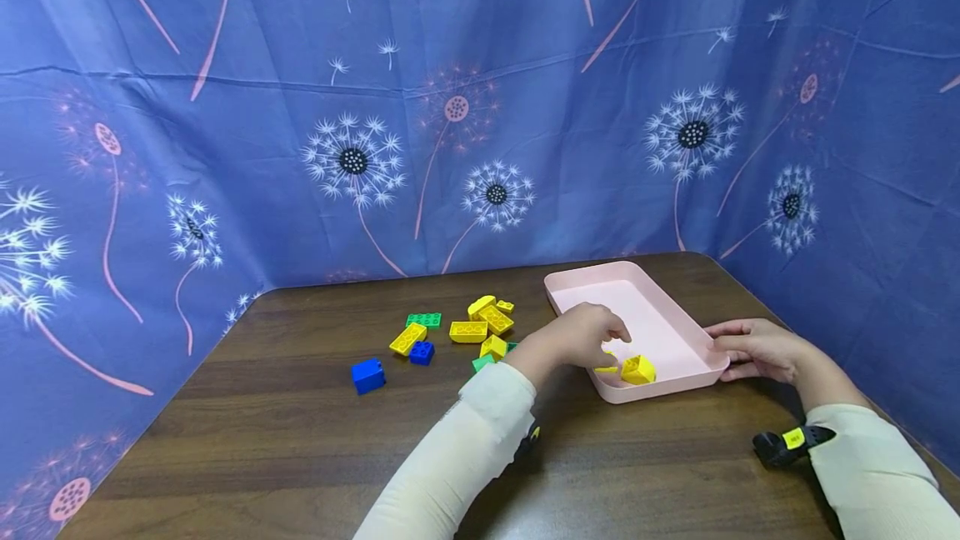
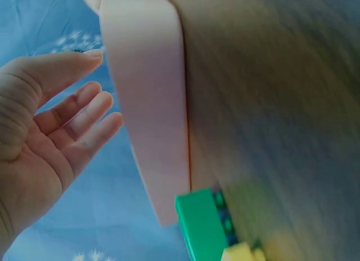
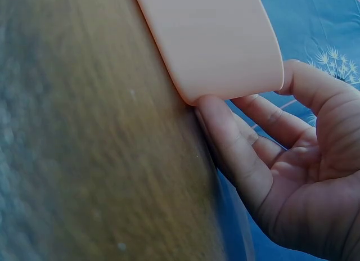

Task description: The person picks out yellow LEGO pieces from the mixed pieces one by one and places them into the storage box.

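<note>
My left hand (image 1: pixel 585 333) hovers over the near left side of a pink tray (image 1: pixel 671 312), its fingers spread apart with nothing between them. In the left wrist view, bare fingers (image 2: pixel 93 140) show beside the tray's wall. Inside the tray lies a yellow building brick (image 1: pixel 637 370); another yellow piece (image 1: pixel 606 362) is partly hidden below the left hand. At the tray's near right corner, my right hand (image 1: pixel 765 350) holds the edge. The right wrist view shows one fingertip at the rim and another digit (image 3: pixel 228 137) against the bottom corner.
Left of the tray lie loose bricks: several yellow ones (image 1: pixel 468 332), a green one (image 1: pixel 423 320), a small blue one (image 1: pixel 422 352) and a larger blue one (image 1: pixel 368 376). Green bricks (image 1: pixel 483 362) sit near the left wrist. A blue patterned cloth (image 1: pixel 480 107) hangs behind the wooden table (image 1: pixel 285 440).
</note>
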The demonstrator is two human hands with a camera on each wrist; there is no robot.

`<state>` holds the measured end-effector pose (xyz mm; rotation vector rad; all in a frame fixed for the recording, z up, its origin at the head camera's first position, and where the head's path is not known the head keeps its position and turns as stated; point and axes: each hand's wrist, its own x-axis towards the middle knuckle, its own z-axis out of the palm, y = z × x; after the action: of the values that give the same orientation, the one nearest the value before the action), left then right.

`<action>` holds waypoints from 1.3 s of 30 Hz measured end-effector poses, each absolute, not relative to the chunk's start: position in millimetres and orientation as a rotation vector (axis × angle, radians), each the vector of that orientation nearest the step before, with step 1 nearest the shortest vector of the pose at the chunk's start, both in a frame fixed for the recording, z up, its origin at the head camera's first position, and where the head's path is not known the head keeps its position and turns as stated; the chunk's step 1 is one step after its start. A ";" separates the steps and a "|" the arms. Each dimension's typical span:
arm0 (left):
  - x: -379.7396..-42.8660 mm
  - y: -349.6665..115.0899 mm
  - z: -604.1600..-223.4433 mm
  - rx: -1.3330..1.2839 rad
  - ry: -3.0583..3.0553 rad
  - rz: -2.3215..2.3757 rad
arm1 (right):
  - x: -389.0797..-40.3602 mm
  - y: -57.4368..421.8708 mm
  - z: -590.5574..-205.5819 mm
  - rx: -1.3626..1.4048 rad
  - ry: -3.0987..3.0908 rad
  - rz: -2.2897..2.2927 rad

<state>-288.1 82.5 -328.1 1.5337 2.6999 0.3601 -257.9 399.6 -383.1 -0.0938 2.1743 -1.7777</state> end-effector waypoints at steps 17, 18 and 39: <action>-295.6 -13.4 -321.3 1.343 2.822 0.591 | -257.3 401.1 -382.1 -0.117 2.132 -1.807; -295.1 -19.5 -321.4 1.343 2.827 0.595 | -257.3 401.2 -382.0 -0.120 2.125 -1.812; -324.4 -105.7 -344.0 0.999 2.974 0.550 | -258.9 403.5 -384.4 -0.150 2.117 -1.813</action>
<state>-324.4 -105.7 -344.0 0.9987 2.9745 0.5501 -258.9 403.5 -384.4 -0.1505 2.1173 -1.8134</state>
